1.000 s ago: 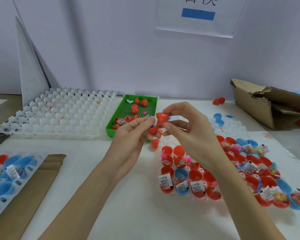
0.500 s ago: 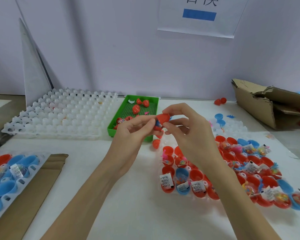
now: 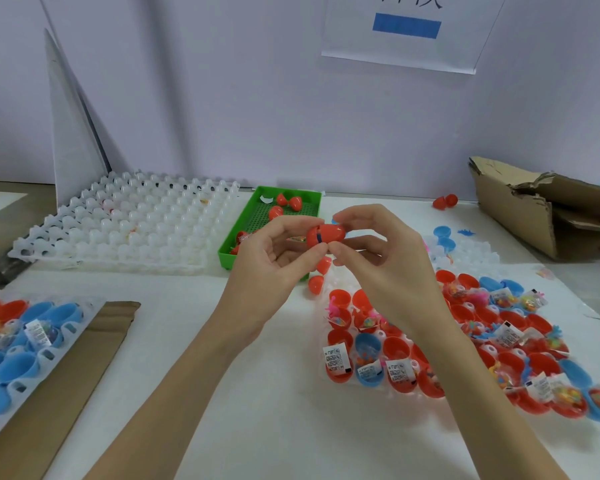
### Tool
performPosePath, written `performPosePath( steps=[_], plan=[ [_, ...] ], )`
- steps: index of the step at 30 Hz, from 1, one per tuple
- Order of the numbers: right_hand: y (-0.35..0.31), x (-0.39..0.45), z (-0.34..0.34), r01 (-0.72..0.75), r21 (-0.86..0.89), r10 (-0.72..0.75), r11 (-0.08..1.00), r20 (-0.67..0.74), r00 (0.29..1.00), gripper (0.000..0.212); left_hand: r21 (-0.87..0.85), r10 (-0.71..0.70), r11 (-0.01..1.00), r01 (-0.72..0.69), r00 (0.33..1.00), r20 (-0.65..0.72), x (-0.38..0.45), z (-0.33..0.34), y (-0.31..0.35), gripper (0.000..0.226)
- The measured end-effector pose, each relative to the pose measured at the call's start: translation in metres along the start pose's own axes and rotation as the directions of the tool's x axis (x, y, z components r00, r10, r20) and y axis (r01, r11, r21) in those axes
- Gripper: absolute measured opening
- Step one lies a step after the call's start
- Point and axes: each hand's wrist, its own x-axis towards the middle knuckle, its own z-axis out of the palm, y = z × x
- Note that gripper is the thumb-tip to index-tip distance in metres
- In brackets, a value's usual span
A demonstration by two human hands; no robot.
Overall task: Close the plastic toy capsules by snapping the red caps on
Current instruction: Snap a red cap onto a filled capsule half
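Capsule (image 3: 325, 234) halves now pressed together, cap seated.

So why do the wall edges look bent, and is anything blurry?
Head view: wide-angle lens bows the wall and paper sign near the edges; light is soft, with faint shadows under the arms; the red capsule is sharp, while the labelled capsules at lower right smear slightly.

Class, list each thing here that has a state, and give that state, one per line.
Held capsule: red cap on, dark seam showing.
Left hand: grips capsule.
Right hand: pinches cap.
Tray capsules: open, filled.
Green tray: holds loose red caps.
Cardboard box: open, torn.
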Motion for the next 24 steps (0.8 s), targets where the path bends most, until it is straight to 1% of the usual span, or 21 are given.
performPosePath(
  steps=[5, 8, 10, 12, 16, 19, 21, 24],
  plan=[
    [-0.0026, -0.0022, 0.0022, -0.004, 0.073, 0.004, 0.997, -0.006, 1.000, 0.024, 0.057, 0.051, 0.997, -0.050, 0.999, -0.018, 0.0015, -0.0037, 0.0028, 0.024],
    [-0.0032, -0.0027, 0.0047, 0.002, 0.088, 0.001, 0.996, -0.036, 0.999, 0.022, 0.097, 0.080, 0.992, -0.075, 0.996, -0.044, 0.0012, -0.0025, 0.0029, 0.024],
    [-0.0029, -0.0025, 0.0060, 0.002, 0.108, 0.006, 0.994, -0.070, 0.998, 0.022, 0.092, 0.084, 0.993, -0.078, 0.994, -0.068, 0.0009, -0.0022, 0.0034, 0.024],
    [-0.0026, -0.0021, 0.0062, 0.001, 0.115, 0.008, 0.993, -0.078, 0.997, 0.023, 0.085, 0.089, 0.993, -0.085, 0.995, -0.048, 0.0007, -0.0033, 0.0044, 0.019],
    [-0.0022, -0.0025, 0.0057, 0.001, 0.134, 0.001, 0.991, -0.015, 1.000, 0.022, 0.083, 0.062, 0.994, -0.066, 0.997, 0.048, 0.0011, -0.0061, 0.0049, 0.011],
    [-0.0013, -0.0028, 0.0060, 0.001, 0.158, 0.001, 0.987, -0.013, 1.000, 0.022, 0.063, 0.059, 0.996, -0.061, 0.998, 0.030, 0.0012, -0.0066, 0.0045, 0.008],
    [-0.0012, -0.0025, 0.0066, 0.000, 0.171, 0.003, 0.985, -0.017, 1.000, 0.023, 0.041, 0.056, 0.998, -0.056, 0.998, 0.018, 0.0012, -0.0063, 0.0044, 0.012],
    [-0.0001, -0.0012, 0.0064, 0.006, 0.135, -0.001, 0.991, -0.036, 0.999, 0.023, 0.023, 0.056, 0.998, -0.056, 0.998, 0.014, 0.0012, -0.0040, 0.0018, 0.017]
  ],
)
